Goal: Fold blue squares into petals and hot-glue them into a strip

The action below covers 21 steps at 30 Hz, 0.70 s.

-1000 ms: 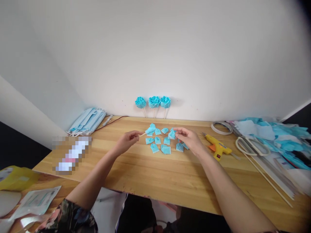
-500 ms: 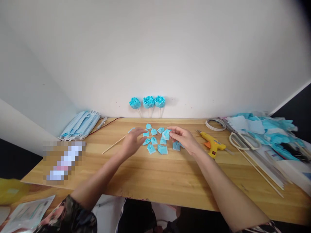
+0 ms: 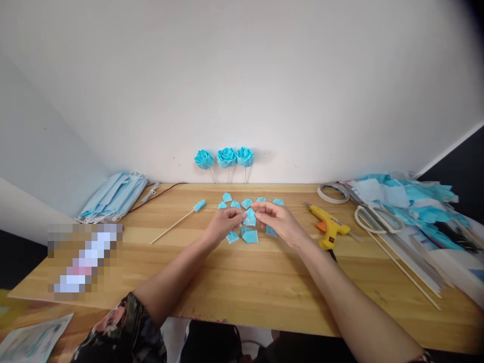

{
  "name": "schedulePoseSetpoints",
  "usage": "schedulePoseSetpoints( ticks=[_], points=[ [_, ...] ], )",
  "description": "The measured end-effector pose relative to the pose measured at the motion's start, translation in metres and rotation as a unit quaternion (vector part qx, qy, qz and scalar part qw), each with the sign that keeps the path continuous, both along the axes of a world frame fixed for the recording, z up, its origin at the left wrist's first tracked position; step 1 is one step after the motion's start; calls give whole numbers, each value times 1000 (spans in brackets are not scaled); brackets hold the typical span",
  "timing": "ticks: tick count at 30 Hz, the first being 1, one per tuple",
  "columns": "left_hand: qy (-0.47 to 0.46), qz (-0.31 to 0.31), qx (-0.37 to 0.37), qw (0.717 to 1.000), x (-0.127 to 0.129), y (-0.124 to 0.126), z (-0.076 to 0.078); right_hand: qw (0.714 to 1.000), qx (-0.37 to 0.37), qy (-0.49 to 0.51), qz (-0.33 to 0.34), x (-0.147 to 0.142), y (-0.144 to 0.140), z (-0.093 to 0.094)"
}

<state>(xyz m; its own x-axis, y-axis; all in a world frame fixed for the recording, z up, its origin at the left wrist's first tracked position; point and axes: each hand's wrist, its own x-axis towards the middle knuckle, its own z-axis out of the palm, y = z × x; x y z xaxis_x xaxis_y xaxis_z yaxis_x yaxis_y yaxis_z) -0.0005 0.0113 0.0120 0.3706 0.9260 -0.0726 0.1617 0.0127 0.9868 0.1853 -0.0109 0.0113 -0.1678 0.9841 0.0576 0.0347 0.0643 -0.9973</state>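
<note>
My left hand [image 3: 223,225] and my right hand [image 3: 278,222] meet over the middle of the wooden table [image 3: 242,272], both pinching one small blue folded petal [image 3: 249,217] between their fingertips. Several more blue petals [image 3: 249,235] lie around and under the hands. A thin wooden stick with a blue bud on its tip [image 3: 177,224] lies on the table to the left of my left hand.
Three finished blue roses [image 3: 226,158] lean on the wall behind. A stack of blue face masks [image 3: 113,195] lies at the left. A yellow glue gun [image 3: 328,226], tape roll [image 3: 333,191], scissors [image 3: 374,220], long sticks and blue scraps [image 3: 412,199] crowd the right.
My left hand laid the stick with its blue bud down on the table at the left, then came over to join my right hand on the petal it holds.
</note>
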Motion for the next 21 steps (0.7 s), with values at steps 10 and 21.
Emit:
schedulePoseSetpoints(
  ticks=[10, 21],
  points=[
    [21, -13, 67, 997, -3, -6, -4, 1000, 17, -25, 9, -4, -3, 1],
    [-30, -62, -17, 997, 2, -11, -1, 996, 30, -16, -80, -5, -2, 2]
  ],
)
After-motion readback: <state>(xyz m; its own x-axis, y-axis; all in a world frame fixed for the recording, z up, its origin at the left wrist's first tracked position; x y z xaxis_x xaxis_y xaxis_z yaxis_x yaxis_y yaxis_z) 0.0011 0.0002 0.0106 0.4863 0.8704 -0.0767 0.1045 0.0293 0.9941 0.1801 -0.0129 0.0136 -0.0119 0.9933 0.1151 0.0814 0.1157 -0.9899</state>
